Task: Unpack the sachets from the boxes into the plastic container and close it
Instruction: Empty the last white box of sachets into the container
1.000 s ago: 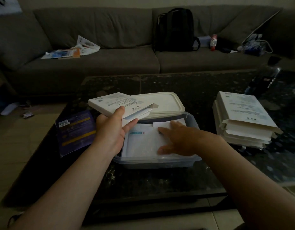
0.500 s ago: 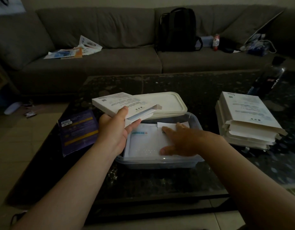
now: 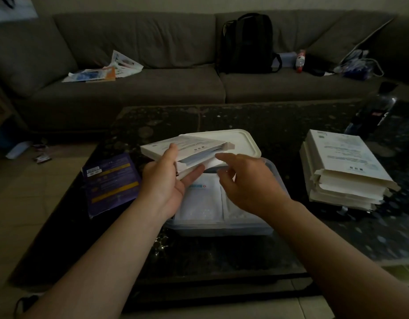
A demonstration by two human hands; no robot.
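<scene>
Above the plastic container (image 3: 222, 229) holding sachets (image 3: 199, 203), gripping a white box (image 3: 199, 146) in the left hand (image 3: 162, 185), thumb on top, fingers beneath, reaching the right hand (image 3: 247, 187), fingers apart, perhaps touching its open end, lid (image 3: 242, 141) behind.

Black backpack (image 3: 247, 42) on grey sofa (image 3: 130, 93) (papers (image 3: 102, 72) lie alongside)

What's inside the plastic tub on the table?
White sachets lie flat inside the plastic container. The right hand and the box held by the left hand cover its far part.
</scene>
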